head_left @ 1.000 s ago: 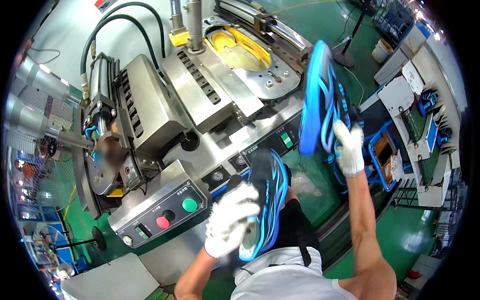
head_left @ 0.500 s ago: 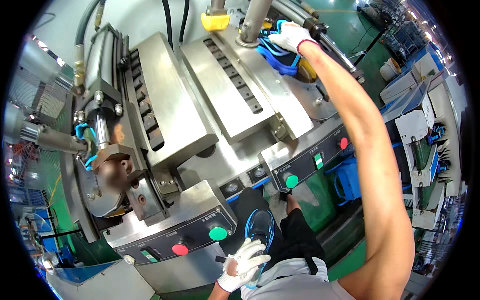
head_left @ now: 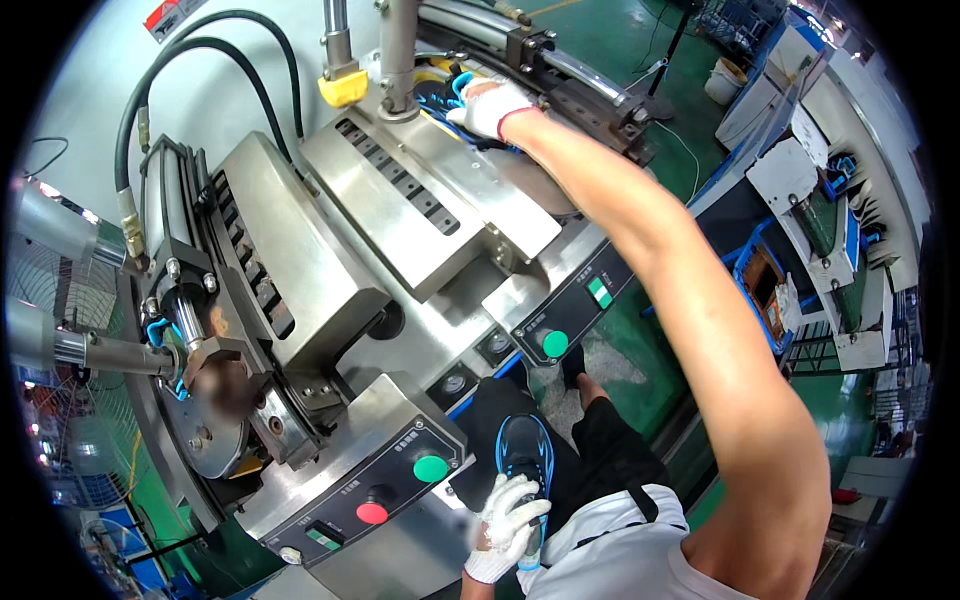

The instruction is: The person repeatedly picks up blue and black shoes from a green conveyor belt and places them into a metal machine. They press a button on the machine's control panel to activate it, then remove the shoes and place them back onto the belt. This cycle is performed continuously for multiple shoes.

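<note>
Low in the view, my left hand, in a white knit glove, has its fingers curled round the heel end of a black sneaker with bright blue trim. That shoe lies toe-forward over my dark-clad leg. My right arm stretches to the far side of a metal shoe-pressing machine. There my right hand, gloved in white with a red cuff, closes at the blue loop of a second black-and-blue shoe. The shoe sits under a vertical steel cylinder, and my glove hides part of it.
Green buttons and a red button line the machine's front panels. At the left, a rod and clamp sit beside another blue-trimmed piece. A yellow pad hangs above. A blue crate and a shoe rack stand at right.
The whole view has shifted, so the machine sits further left. My right hand stays at the far shoe, now showing less of it. My left hand still holds the near shoe.
</note>
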Motion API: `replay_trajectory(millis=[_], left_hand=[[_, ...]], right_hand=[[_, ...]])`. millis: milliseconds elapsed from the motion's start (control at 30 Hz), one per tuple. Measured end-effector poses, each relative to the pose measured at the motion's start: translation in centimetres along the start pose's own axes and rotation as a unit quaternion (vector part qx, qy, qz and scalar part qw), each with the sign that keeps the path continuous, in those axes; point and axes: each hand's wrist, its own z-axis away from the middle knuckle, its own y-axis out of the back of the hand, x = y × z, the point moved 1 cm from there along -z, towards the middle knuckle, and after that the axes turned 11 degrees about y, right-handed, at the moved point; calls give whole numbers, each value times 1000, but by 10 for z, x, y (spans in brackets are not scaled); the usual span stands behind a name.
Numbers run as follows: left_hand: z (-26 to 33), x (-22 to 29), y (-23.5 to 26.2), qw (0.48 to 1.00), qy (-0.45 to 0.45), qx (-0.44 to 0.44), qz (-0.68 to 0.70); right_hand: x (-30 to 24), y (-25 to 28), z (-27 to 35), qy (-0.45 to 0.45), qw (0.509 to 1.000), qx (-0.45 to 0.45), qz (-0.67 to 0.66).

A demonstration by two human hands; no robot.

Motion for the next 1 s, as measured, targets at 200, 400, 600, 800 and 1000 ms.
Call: replay_trajectory(millis=[200,400,600,800,1000], left_hand=[[-2,10,-6,1000,-1,8,-11],[11,5,-11,999,6,43,-8],[1,13,-23,999,-14,34,-18],[-19,28,-52,995,-48,78,-45],[-60,93,-102,993,-84,82,-21]], right_hand=[[-22,64,45,-16,990,-78,-120],[-124,58,278,226,888,274,-292],[-135,-51,367,205,977,26,-49],[-122,-14,447,49,926,34,-374],[-121,63,645,-80,867,-99,-483]])
